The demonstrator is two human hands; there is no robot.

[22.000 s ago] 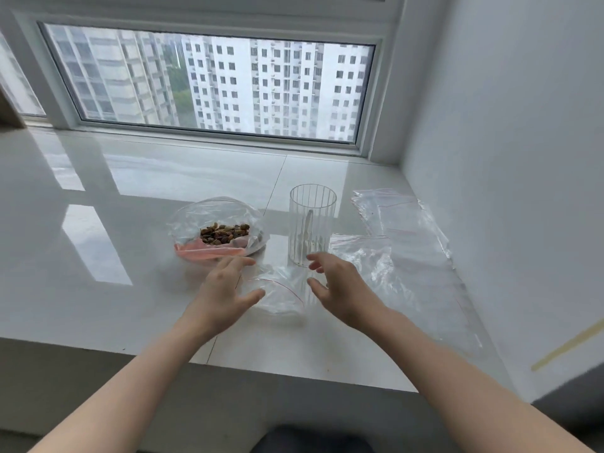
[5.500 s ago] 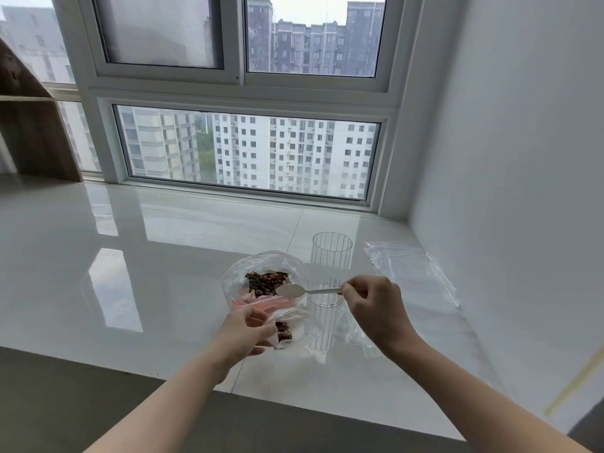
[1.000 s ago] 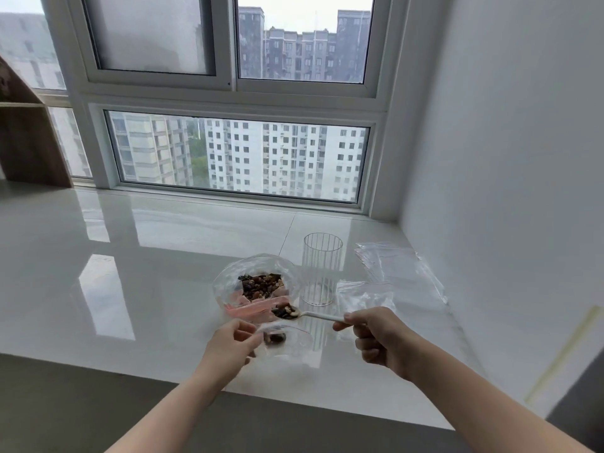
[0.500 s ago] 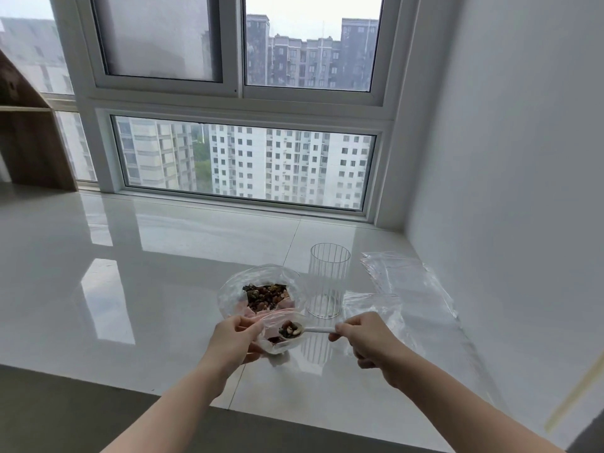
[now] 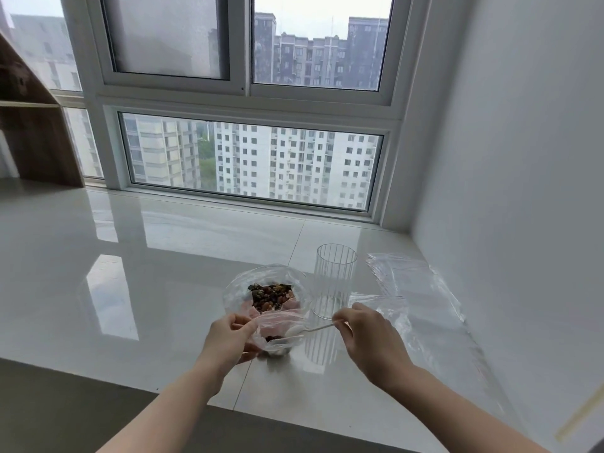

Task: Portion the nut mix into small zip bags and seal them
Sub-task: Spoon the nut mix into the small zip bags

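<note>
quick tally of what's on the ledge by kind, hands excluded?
Large bag of nut mix: 1
Small zip bag, held open by the left hand: 1
Spoon, in the right hand: 1
Ribbed clear glass: 1
Pile of empty clear bags: 1, bags inside uncountable
Total: 5

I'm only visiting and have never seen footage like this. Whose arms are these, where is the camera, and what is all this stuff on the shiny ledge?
There is no machine here: a person wears one wide camera on the head, looking forward and down, so you see their own two arms. The left hand pinches open the mouth of a small zip bag with a few nuts in it. The right hand holds a white spoon whose bowl is at the bag's mouth. Behind them on the white ledge sit a large open bag of nut mix, an empty ribbed clear glass and, to the right, spare clear bags lying flat. Beyond is a window facing apartment blocks.
</note>
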